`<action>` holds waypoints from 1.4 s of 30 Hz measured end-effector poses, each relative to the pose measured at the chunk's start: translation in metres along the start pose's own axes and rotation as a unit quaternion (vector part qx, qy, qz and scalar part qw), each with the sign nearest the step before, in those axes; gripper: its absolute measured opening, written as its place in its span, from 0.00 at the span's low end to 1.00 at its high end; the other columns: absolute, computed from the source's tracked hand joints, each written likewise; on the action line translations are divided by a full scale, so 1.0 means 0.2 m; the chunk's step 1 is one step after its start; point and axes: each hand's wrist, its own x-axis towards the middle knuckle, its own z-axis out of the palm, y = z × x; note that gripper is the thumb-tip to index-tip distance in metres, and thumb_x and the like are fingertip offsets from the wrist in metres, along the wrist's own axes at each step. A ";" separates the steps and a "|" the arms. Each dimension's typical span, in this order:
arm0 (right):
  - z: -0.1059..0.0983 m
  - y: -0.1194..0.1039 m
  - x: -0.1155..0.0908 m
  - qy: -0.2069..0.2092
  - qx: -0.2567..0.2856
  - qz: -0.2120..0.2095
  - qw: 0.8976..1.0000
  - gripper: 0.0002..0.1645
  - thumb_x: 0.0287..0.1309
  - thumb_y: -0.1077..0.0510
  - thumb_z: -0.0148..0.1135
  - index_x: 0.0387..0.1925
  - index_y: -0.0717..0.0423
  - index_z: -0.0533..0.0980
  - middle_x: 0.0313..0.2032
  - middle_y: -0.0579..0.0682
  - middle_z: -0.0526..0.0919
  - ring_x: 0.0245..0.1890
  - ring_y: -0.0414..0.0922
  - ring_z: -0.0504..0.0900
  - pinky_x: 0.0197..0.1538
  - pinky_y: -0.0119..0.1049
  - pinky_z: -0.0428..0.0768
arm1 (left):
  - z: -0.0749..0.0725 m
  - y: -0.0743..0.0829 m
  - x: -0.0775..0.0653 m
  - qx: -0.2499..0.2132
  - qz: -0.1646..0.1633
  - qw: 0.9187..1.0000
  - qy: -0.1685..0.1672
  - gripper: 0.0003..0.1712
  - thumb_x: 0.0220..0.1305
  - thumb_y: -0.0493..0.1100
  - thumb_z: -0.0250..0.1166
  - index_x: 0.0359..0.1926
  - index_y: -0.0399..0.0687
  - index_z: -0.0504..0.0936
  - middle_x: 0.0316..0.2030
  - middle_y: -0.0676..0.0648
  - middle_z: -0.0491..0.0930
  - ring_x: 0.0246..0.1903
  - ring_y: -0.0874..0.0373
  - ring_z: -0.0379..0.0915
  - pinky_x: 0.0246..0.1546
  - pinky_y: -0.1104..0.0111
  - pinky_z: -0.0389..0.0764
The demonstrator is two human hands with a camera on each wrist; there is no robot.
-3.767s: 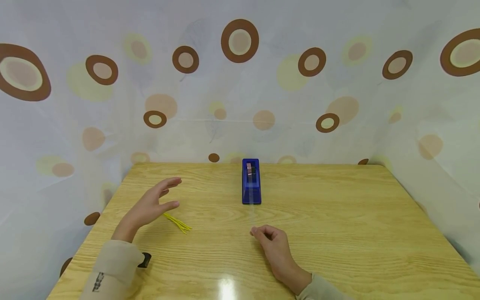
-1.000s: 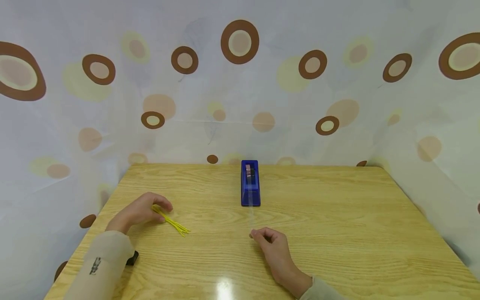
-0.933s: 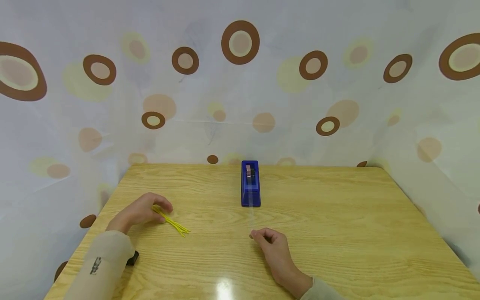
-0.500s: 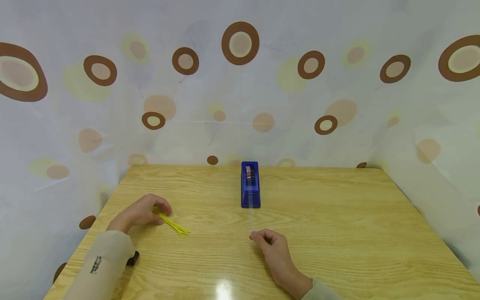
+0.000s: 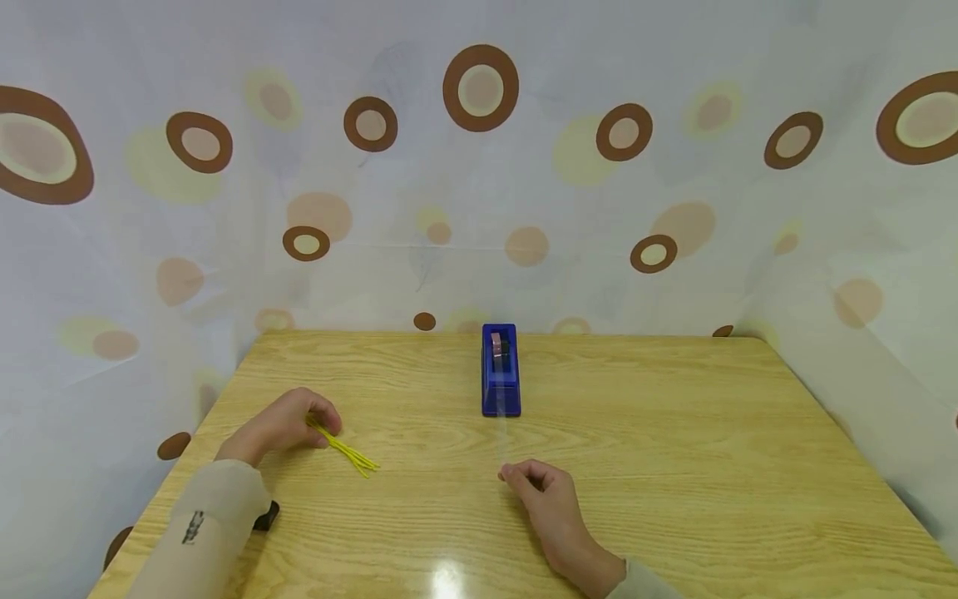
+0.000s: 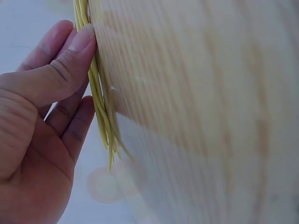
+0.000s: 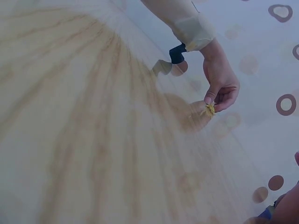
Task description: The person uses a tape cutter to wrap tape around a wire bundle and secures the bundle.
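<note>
A bundle of thin yellow strands [image 5: 353, 455] [image 6: 101, 105] lies slantwise at the left of the table, its loose ends fanned toward the middle. My left hand [image 5: 283, 426] [image 7: 223, 80] pinches its other end, with the thumb across the strands in the left wrist view. At the back centre stands a blue tape dispenser [image 5: 490, 401] with a tape roll in it. A strip of clear tape [image 5: 502, 439] runs from it toward me. My right hand [image 5: 557, 517] pinches the strip's end between thumb and forefinger; in the right wrist view only part of this hand shows, bottom right.
Under everything is a wood-grain table [image 5: 674, 433]. A pale curtain [image 5: 479, 183] with brown rings hangs behind it and along both sides. A black strap piece [image 5: 266, 517] shows below my left sleeve.
Since the earliest frame my left hand has come down from over the yellow strands and taken hold of them. My right hand and the tape stay nearly still; the view has tilted slightly.
</note>
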 end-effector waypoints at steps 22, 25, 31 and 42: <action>0.00 0.00 -0.01 -0.004 0.010 -0.003 1.000 0.11 0.64 0.60 0.65 0.33 0.68 0.81 0.38 0.55 0.84 0.39 0.43 0.77 0.41 0.32 0.75 | 0.00 0.03 -0.03 0.009 -0.025 1.000 0.011 0.05 0.54 0.37 0.76 0.32 0.49 0.89 0.29 0.55 0.85 0.31 0.60 0.80 0.37 0.66 0.80; 0.00 0.00 -0.01 -0.005 0.013 0.001 1.000 0.12 0.64 0.61 0.65 0.33 0.70 0.81 0.38 0.55 0.84 0.40 0.43 0.78 0.42 0.32 0.75 | 0.00 0.03 -0.03 0.008 -0.034 0.999 0.012 0.05 0.54 0.37 0.75 0.33 0.49 0.89 0.30 0.55 0.85 0.31 0.60 0.81 0.37 0.65 0.81; 0.00 -0.01 0.00 -0.011 0.014 0.001 1.000 0.12 0.63 0.61 0.65 0.33 0.69 0.81 0.38 0.56 0.84 0.40 0.44 0.78 0.41 0.31 0.75 | 0.01 0.03 -0.03 0.014 -0.047 0.999 0.014 0.04 0.56 0.38 0.75 0.34 0.50 0.89 0.29 0.56 0.85 0.31 0.61 0.80 0.38 0.64 0.81; -0.01 -0.01 0.00 -0.015 0.014 -0.008 1.000 0.12 0.62 0.60 0.66 0.32 0.69 0.81 0.35 0.55 0.84 0.37 0.45 0.78 0.39 0.31 0.75 | 0.02 0.06 -0.02 0.033 -0.030 0.999 0.005 0.05 0.54 0.33 0.72 0.30 0.48 0.86 0.26 0.56 0.81 0.28 0.60 0.76 0.34 0.66 0.79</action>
